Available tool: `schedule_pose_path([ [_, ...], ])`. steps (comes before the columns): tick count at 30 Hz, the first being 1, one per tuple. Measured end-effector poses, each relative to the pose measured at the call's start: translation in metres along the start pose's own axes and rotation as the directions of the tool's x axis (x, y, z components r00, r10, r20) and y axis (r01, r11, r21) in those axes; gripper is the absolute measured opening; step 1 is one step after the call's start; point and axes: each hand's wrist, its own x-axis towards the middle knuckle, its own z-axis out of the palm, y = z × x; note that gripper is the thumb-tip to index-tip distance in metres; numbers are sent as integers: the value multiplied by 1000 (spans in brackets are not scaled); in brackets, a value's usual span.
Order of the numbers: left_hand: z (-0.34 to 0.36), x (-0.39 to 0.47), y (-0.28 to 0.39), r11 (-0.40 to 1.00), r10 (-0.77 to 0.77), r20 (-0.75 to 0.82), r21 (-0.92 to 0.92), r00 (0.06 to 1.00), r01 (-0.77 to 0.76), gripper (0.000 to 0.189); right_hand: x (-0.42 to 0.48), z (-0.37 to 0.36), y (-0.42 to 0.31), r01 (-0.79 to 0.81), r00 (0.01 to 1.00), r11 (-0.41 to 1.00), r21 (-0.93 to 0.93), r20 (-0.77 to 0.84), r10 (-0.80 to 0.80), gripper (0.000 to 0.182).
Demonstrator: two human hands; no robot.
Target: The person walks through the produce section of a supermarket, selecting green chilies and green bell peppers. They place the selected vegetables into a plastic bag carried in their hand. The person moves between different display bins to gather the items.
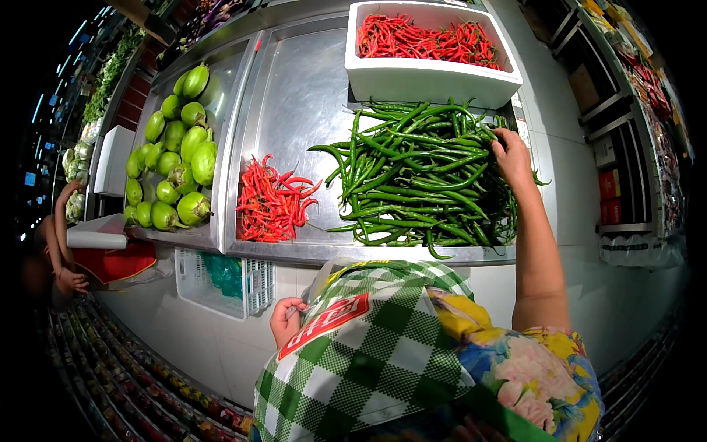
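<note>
A broad heap of long green chili peppers (425,171) lies on the stainless steel display counter (293,88) before me. My right hand (511,154) reaches to the heap's right edge, its fingertips touching peppers there; whether they grip any is hidden. Low by the apron's left side, my left hand (287,320) has its fingers curled around a thin pale piece (291,312), plastic or cloth. A smaller pile of red chili peppers (270,204) lies left of the green heap. Behind the green peppers stands a white foam box (431,83) holding more red chilies.
Round green eggplants (174,160) fill a neighbouring bay beyond a metal divider (235,138). On the floor sits a white plastic basket (210,298) with a green bag (223,273). Another person's arms (63,237) show at far left. Stocked shelves (635,138) stand right.
</note>
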Motion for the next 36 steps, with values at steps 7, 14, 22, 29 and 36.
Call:
schedule_pose_path([
  [7,5,2,3,1000,11,-3,-9,1000,-11,14,7,-30,-60,320,901,947,8,-312,-302,23],
  [14,7,3,9,999,30,-7,-11,1000,-30,13,-43,2,-109,507,859,861,36,-107,-501,26],
  [22,4,4,6,1000,23,5,-7,1000,-23,14,-162,57,-73,439,636,893,-97,736,-232,19],
  [29,0,9,1,998,59,4,3,998,-59,15,-147,64,-64,313,602,947,-77,787,-136,21],
  [36,0,8,11,998,69,-36,-11,997,-70,16,-118,22,-99,355,693,927,-122,700,-173,25],
])
